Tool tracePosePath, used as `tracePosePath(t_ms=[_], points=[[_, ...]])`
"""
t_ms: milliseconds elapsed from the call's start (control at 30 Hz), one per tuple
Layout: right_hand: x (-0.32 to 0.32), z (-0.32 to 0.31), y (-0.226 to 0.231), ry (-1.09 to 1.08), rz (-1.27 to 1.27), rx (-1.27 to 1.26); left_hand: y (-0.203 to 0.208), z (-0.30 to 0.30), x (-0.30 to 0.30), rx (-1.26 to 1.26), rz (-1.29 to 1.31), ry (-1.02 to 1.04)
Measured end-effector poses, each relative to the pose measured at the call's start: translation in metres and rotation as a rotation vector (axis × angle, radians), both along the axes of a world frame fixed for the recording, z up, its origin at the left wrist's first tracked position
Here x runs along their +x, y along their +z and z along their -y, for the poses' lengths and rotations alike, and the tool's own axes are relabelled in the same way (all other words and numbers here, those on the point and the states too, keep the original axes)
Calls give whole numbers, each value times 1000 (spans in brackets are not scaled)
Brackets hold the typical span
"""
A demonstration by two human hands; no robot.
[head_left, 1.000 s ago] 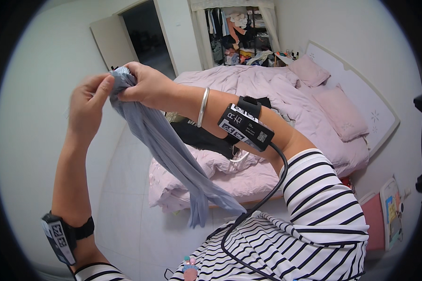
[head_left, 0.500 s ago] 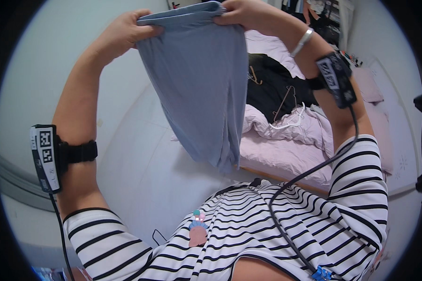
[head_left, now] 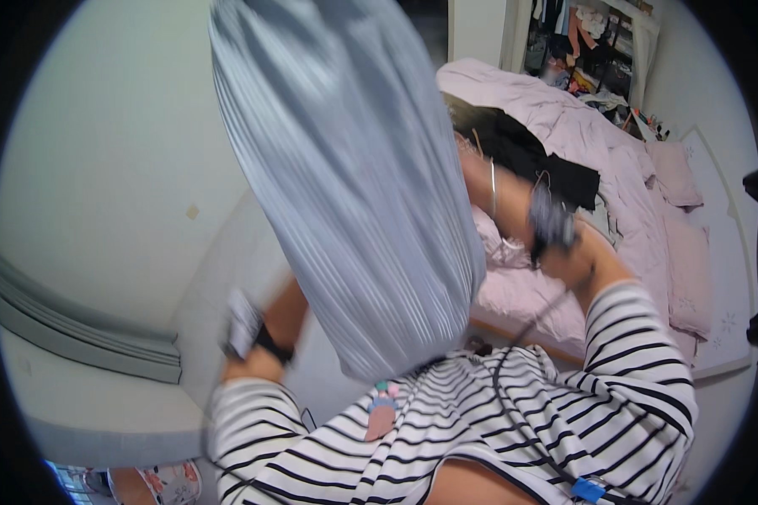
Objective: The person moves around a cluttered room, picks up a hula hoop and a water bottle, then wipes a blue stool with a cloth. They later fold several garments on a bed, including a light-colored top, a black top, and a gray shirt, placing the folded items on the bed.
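A grey-blue pleated skirt (head_left: 362, 194) billows up in front of me, filling the upper middle of the view and blurred by motion. Its lower edge hangs down to just before my striped shirt. Behind it, both of my hands are hidden, so their fingers do not show. My left forearm (head_left: 285, 313) goes in behind the skirt's left edge. From the right, my right forearm (head_left: 511, 202), with a silver bracelet (head_left: 493, 187), passes behind the other edge.
On the right stands a bed with pink bedding (head_left: 556, 93). Dark clothes (head_left: 514, 143) and a hanger (head_left: 543, 178) lie on it. A clothes rack (head_left: 585, 46) is at the back right. Cables run along both my arms. Flowered cloth (head_left: 174, 481) shows at lower left.
The skirt has swung from hanging by its waistband in both hands to billowing up nearer to me. Both forearms have come lower and inward, and my hands have gone behind the cloth.
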State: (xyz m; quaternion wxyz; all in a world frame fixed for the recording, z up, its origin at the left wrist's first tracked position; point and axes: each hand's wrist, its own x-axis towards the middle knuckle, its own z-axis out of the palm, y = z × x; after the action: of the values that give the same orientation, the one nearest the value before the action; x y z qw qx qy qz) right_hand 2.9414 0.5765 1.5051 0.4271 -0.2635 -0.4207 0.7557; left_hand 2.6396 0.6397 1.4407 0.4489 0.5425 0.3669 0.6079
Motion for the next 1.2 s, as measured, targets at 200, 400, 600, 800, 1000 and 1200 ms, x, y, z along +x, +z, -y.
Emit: tracePosePath(t_ms=[200,400,600,800,1000,1200], points=[[0,163,-177,60,-402,-727,-237,230,-7,-725,265,-324],[20,174,-202,275,413,-204,-164,236,24,-914,-13,-847],[30,199,-214,-46,546,-315,-112,231,71,-962,-751,-563],[63,129,-183,-387,705,-108,-108,133,114,-632,-148,-553],[79,22,-112,-656,1134,290,-42,36,138,-410,-227,-487],[69,8,-37,-973,1181,520,21,29,136,-216,-247,-462]])
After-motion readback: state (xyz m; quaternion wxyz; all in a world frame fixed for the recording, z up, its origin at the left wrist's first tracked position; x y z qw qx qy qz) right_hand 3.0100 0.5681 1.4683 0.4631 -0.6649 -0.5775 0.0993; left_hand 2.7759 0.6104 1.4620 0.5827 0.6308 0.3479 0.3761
